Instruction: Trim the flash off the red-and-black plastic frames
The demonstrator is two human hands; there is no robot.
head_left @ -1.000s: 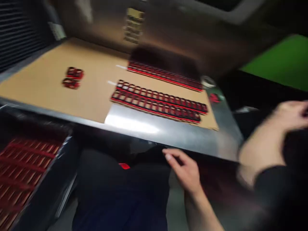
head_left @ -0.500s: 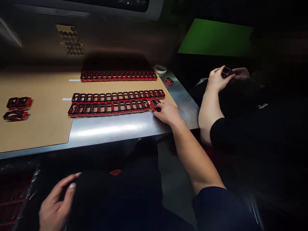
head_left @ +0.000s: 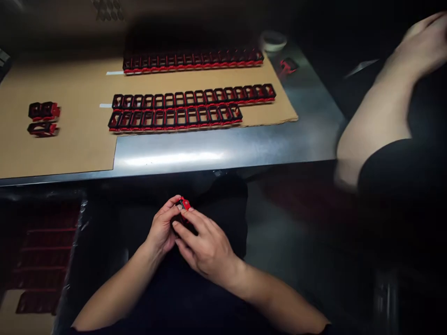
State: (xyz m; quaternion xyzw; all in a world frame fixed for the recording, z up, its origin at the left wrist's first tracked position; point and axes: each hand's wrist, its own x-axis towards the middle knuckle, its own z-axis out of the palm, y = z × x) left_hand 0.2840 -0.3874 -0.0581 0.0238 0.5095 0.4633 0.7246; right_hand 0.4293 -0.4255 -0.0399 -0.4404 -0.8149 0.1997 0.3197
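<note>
Low in front of my body, my left hand [head_left: 163, 229] and my right hand [head_left: 206, 244] are both closed on one small red-and-black plastic frame part [head_left: 185, 203]. Only its red upper end shows; fingers cover most of it. On the bench beyond, similar parts stand side by side in a back row [head_left: 192, 61], a middle row [head_left: 193, 98] and a front row [head_left: 174, 119]. The front row ends farther left than the middle one.
Cardboard [head_left: 84, 88] covers part of the metal bench [head_left: 223, 151]. At left sit a few more parts [head_left: 44, 111]. A tape roll [head_left: 274, 42] and a single part [head_left: 288, 66] lie at right. Another person's arm [head_left: 380, 102] reaches in. A bin [head_left: 45, 260] stands lower left.
My right hand has brought a part from the front row's right end down to my body. My left hand has come up and right to hold it too. The view has shifted.
</note>
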